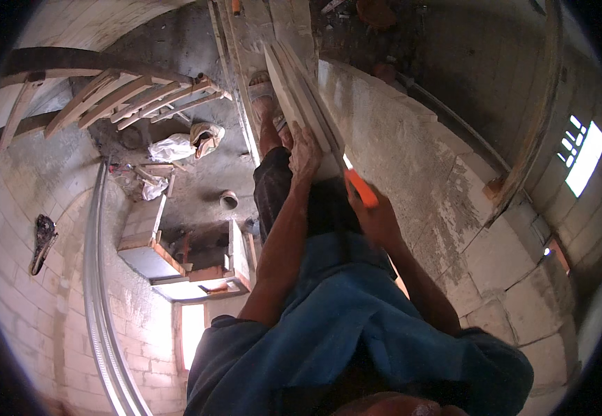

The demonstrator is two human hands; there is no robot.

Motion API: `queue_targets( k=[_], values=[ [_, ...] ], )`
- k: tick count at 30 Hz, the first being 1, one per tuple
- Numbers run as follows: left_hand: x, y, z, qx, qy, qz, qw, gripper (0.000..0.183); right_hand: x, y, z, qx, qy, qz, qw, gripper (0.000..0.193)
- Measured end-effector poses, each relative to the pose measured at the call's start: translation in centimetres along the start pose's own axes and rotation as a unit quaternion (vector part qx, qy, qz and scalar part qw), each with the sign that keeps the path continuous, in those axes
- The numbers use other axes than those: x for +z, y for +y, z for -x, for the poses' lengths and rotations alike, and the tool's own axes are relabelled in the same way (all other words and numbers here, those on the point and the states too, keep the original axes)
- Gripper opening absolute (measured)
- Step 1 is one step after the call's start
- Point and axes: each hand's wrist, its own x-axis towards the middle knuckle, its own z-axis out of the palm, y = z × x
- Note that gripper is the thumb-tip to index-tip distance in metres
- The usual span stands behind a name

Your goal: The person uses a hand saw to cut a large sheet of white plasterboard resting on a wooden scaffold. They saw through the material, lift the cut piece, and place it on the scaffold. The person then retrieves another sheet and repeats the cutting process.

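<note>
Head view, and I read it from the fingers outward: my right hand (pixel 377 216) has its fingers closed around the bright orange handle of a hand tool (pixel 361 188), whose blade I can hardly make out against the wood. My left hand (pixel 306 156) lies on the long, narrow, pale wooden boards (pixel 293 97); its fingers touch them, but I cannot tell whether they grip. The boards slant up and away from me, just ahead of my body, with the tool at their near end. Beside them, to the left, a sandalled foot (pixel 262 97) rests on a narrow, dusty, pale platform (pixel 297 19). Further left, a brown wooden frame with slats (pixel 117 97) stands above a crumpled white sack (pixel 171 148) and a small round bucket (pixel 228 200) on the grey floor (pixel 200 182). A rough, pale block wall (pixel 401 149) runs along my right.
</note>
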Motion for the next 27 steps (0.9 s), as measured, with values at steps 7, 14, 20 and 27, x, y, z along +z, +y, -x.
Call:
queue_targets(
  k=[7,14,20,27],
  values=[
    [2.3,-2.9,-2.0,0.025,0.013,0.024,0.999,0.072,8.3,1.7,-30.0,0.006,0.006,0.026,1.0,0.027],
    [0.3,-0.2,-0.3,0.012,0.032,0.003,0.999,0.072,3.4,-2.2,-20.6,-0.016,-0.014,-0.018,1.0,0.047],
    [1.5,-2.0,-2.4,-0.001,-0.004,-0.024,1.0,0.072,-4.4,0.2,-5.3,0.09,0.017,-0.179,0.98,0.044],
    [0.8,-1.2,-1.6,-0.013,-0.007,-0.033,0.999,0.071,-3.4,-0.5,-2.9,0.178,0.032,-0.252,0.951,0.028]
  ],
)
